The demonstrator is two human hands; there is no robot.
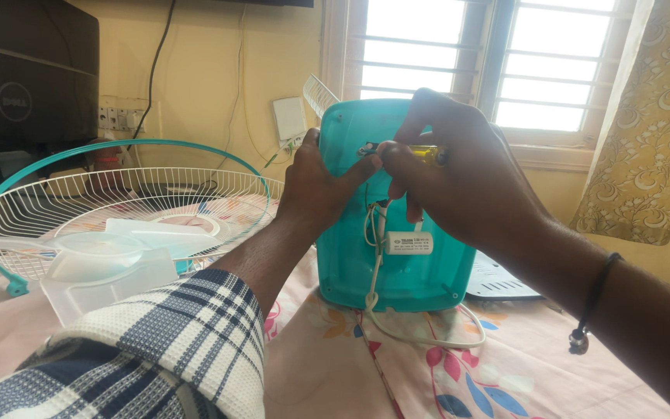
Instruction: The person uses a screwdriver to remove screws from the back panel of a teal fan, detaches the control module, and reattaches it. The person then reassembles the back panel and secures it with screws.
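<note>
**A:** Looking down at a teal plastic fan base housing (397,256), stood upright on a pink floral tablecloth (335,365). Left hand (316,190) pressed flat-ish against its left edge, fingers curled around the rim, thumb stretched across toward the middle. Gripping the housing, basically.

**B:** And the right hand (451,182)?

**A:** Up at the top of the housing, fingers pinched tight around a yellow-handled screwdriver (426,154), lying roughly level, tip pointed left at a small metal fitting right by the left thumb. Black cord bracelet (595,299) on that wrist.

**B:** Anything hanging off the housing?

**A:** Yep, small white cylindrical capacitor (409,243) dangling against the inner face just under the right hand, plus a white power cord (420,330) dropping down and looping onto the cloth in front.

**B:** Rest of the fan?

**A:** Off to the left, well apart from the housing: white wire fan guard with a teal rim (126,194), lying tilted on the table. Clear translucent plastic fan blade (106,260) resting in front of it. Checked navy-and-white sleeve (172,341) at bottom left. Grey flat device (498,281) poking out behind the housing on the right, touching or just beside, hard to say which. Barred window (490,54) and yellow patterned curtain (653,124) behind, dark monitor (25,77) top left.
</note>
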